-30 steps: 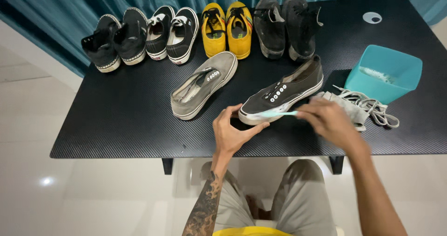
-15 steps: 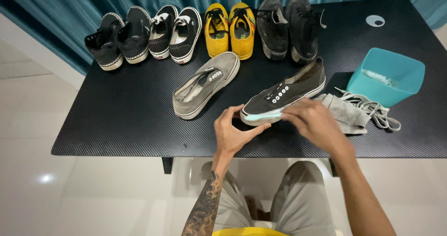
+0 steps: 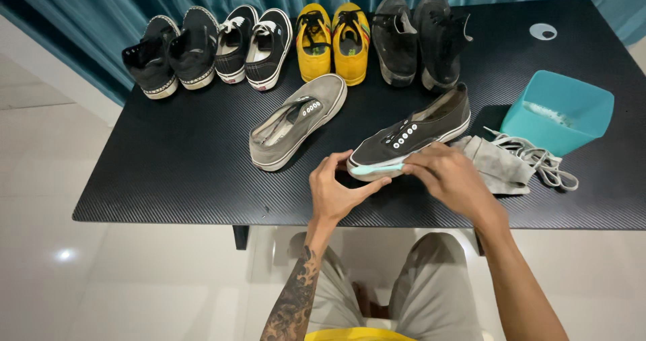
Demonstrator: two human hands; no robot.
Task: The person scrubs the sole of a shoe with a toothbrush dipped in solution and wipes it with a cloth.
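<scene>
Both hands at toe of black shoe (image 3: 412,136), near edge of table (image 3: 168,173).

L hand (image 3: 338,191) curls round the toe from the left, thumb under, fingers on top: a loose grip, partly closed on the shoe. R hand (image 3: 449,175) is closed on a teal brush (image 3: 375,169), w/ its bristle end pressed along the white toe rim; handle mostly hidden under the fingers. Shoe lies on the table centre-right, toe near, heel far-right, laces out. Just left of it, a grey shoe (image 3: 296,127), same angle. Right of the R hand, touching the black shoe's side: grey cloth (image 3: 494,160) w/ loose laces (image 3: 538,159) on top. Further right, teal tub (image 3: 558,112). Far edge: row of pairs, incl. yellow pair (image 3: 332,39) in the middle, black ones either side.
</scene>
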